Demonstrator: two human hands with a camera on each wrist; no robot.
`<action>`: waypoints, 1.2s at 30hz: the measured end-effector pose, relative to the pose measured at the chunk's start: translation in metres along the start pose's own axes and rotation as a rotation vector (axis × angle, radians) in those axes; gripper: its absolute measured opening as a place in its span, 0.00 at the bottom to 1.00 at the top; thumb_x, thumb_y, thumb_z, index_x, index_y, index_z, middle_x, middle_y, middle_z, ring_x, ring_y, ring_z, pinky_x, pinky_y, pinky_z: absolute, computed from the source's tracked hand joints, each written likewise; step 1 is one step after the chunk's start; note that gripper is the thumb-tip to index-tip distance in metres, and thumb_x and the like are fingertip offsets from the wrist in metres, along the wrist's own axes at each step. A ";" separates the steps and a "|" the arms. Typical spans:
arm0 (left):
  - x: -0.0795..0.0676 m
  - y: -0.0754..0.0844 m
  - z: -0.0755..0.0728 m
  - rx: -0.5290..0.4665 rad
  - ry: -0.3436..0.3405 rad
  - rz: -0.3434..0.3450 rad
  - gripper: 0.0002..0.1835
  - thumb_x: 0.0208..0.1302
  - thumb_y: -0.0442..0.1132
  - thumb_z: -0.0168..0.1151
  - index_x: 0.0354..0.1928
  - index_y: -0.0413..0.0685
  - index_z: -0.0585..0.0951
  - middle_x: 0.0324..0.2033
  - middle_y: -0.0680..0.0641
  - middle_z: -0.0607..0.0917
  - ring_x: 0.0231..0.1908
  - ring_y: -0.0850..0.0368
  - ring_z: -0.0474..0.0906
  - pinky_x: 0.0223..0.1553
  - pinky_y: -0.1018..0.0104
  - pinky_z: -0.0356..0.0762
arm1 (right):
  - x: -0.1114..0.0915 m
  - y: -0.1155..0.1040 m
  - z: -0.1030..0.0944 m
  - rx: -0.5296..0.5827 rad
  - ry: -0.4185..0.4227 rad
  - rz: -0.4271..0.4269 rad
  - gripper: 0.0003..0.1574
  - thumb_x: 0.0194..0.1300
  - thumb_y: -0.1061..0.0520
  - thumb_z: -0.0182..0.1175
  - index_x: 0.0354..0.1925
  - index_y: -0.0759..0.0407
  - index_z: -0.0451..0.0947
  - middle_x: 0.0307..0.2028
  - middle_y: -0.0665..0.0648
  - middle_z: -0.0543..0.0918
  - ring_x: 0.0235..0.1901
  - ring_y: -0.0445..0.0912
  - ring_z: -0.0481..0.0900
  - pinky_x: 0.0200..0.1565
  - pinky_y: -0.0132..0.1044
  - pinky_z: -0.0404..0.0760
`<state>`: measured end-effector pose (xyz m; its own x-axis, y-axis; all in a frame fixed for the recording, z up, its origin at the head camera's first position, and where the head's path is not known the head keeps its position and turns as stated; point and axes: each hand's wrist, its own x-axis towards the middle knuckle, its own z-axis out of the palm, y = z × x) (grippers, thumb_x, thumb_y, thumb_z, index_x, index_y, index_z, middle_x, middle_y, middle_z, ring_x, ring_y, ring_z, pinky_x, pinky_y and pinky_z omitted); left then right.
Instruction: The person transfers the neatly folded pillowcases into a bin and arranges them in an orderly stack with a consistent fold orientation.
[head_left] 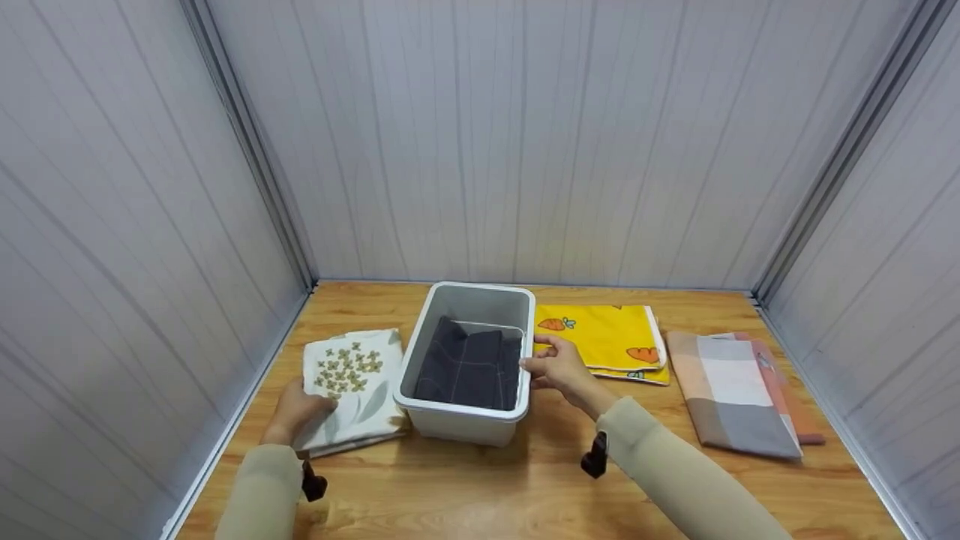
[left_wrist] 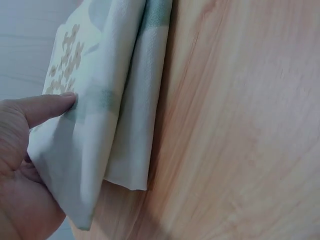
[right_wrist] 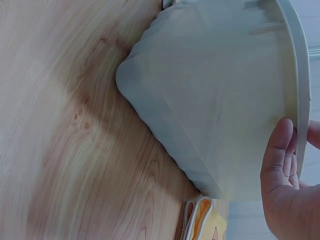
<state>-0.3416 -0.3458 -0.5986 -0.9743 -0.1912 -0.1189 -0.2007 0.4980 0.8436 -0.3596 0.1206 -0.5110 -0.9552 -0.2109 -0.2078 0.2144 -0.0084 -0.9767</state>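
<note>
My left hand [head_left: 296, 411] grips the left edge of a folded white cloth [head_left: 356, 420] with brown flowers and pale green leaves. In the left wrist view the thumb lies on top of the white cloth [left_wrist: 82, 150], with the other fingers hidden beneath. A white plastic bin [head_left: 466, 427] stands upright right of that cloth. Its right rim is pinched by my right hand [head_left: 562, 373], thumb over the rim and fingers against the outer wall, as the right wrist view shows on the bin [right_wrist: 210, 100]. Inside the bin lies a dark checked cloth [head_left: 472, 367].
A folded yellow cloth [head_left: 600, 337] with carrots lies right of the bin. Further right is a folded checked cloth [head_left: 731, 390] in orange, white and grey. Everything rests on a wooden table [head_left: 450, 502], with pale panel walls [head_left: 480, 150] behind and at both sides.
</note>
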 end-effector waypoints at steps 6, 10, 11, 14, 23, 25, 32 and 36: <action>0.005 -0.002 0.005 -0.039 0.008 0.060 0.39 0.46 0.29 0.65 0.63 0.33 0.60 0.55 0.33 0.69 0.54 0.40 0.66 0.53 0.48 0.65 | 0.007 0.009 0.001 0.003 0.043 -0.015 0.41 0.49 0.67 0.67 0.61 0.64 0.62 0.33 0.63 0.76 0.27 0.51 0.80 0.34 0.52 0.79; 0.008 0.000 0.003 -0.035 0.008 0.091 0.41 0.47 0.27 0.63 0.64 0.28 0.56 0.57 0.29 0.66 0.55 0.38 0.64 0.53 0.47 0.64 | 0.007 0.009 0.001 -0.010 0.056 -0.027 0.39 0.50 0.67 0.66 0.60 0.64 0.63 0.35 0.64 0.76 0.27 0.52 0.81 0.32 0.50 0.80; 0.009 0.001 0.003 -0.039 0.000 0.093 0.41 0.47 0.26 0.62 0.64 0.28 0.55 0.57 0.29 0.66 0.55 0.37 0.64 0.53 0.47 0.65 | 0.007 0.009 0.001 -0.013 0.058 -0.028 0.39 0.51 0.67 0.65 0.60 0.64 0.63 0.35 0.64 0.76 0.27 0.52 0.81 0.30 0.48 0.80; 0.010 0.005 -0.001 -0.056 -0.022 0.077 0.42 0.48 0.27 0.61 0.66 0.29 0.52 0.59 0.29 0.64 0.56 0.38 0.63 0.54 0.48 0.64 | 0.007 0.008 0.002 -0.016 0.067 -0.013 0.39 0.51 0.67 0.65 0.60 0.62 0.63 0.35 0.64 0.76 0.27 0.52 0.81 0.29 0.45 0.81; 0.017 0.035 -0.011 -0.135 0.002 0.117 0.42 0.48 0.28 0.65 0.66 0.34 0.55 0.58 0.31 0.65 0.55 0.40 0.64 0.55 0.51 0.62 | 0.005 0.007 0.000 -0.023 0.063 -0.010 0.41 0.49 0.65 0.67 0.61 0.62 0.63 0.36 0.64 0.77 0.28 0.53 0.81 0.30 0.46 0.81; 0.018 0.042 -0.012 -0.162 0.002 0.137 0.41 0.48 0.27 0.65 0.65 0.35 0.57 0.56 0.33 0.67 0.53 0.42 0.66 0.54 0.53 0.64 | 0.005 0.007 0.000 -0.013 0.056 -0.012 0.41 0.49 0.66 0.67 0.61 0.62 0.63 0.36 0.64 0.77 0.28 0.53 0.81 0.30 0.46 0.81; 0.018 0.068 -0.012 -0.215 0.016 0.134 0.41 0.47 0.28 0.66 0.65 0.39 0.59 0.55 0.35 0.70 0.52 0.44 0.68 0.51 0.54 0.66 | 0.006 0.008 0.001 -0.025 0.049 -0.013 0.39 0.52 0.67 0.65 0.61 0.62 0.62 0.36 0.64 0.77 0.28 0.52 0.81 0.30 0.46 0.81; 0.019 0.080 -0.013 -0.225 0.019 0.153 0.39 0.47 0.27 0.65 0.63 0.39 0.60 0.55 0.36 0.70 0.51 0.44 0.68 0.51 0.55 0.67 | 0.006 0.008 0.001 -0.028 0.053 -0.010 0.40 0.51 0.66 0.66 0.61 0.62 0.63 0.36 0.63 0.77 0.27 0.52 0.81 0.30 0.46 0.80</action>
<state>-0.3744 -0.3208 -0.5261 -0.9891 -0.1446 0.0272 -0.0210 0.3219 0.9465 -0.3636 0.1182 -0.5202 -0.9668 -0.1592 -0.2001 0.1999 0.0174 -0.9797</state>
